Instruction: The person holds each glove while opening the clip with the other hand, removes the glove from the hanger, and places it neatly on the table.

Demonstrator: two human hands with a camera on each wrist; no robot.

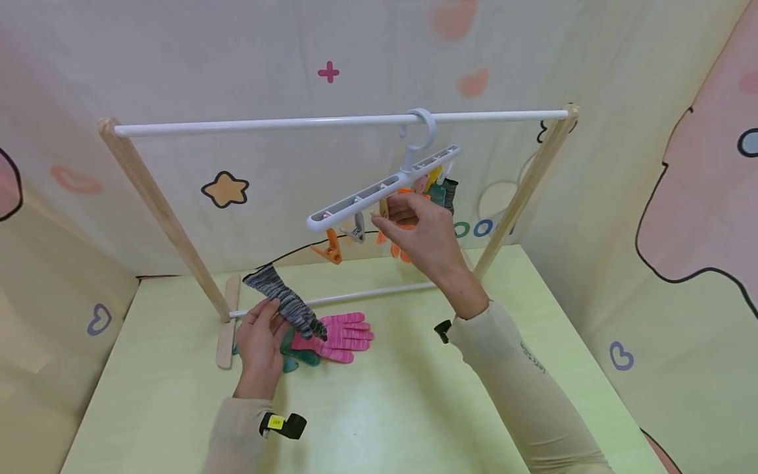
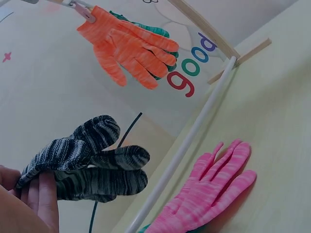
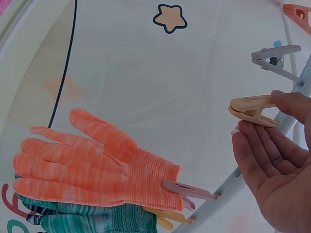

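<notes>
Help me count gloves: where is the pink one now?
In the head view, the pink glove lies on the table, just right of the left hand, partly over a green glove and on the near side of the lower bar.

One glove (image 2: 68, 156) is streaked black and grey, one clip (image 3: 250, 102) beige.

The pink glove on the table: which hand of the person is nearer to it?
Left. The left hand is just left of the pink glove, holding a dark striped glove; the right hand is higher up, pinching a beige clip at the hanger.
</notes>
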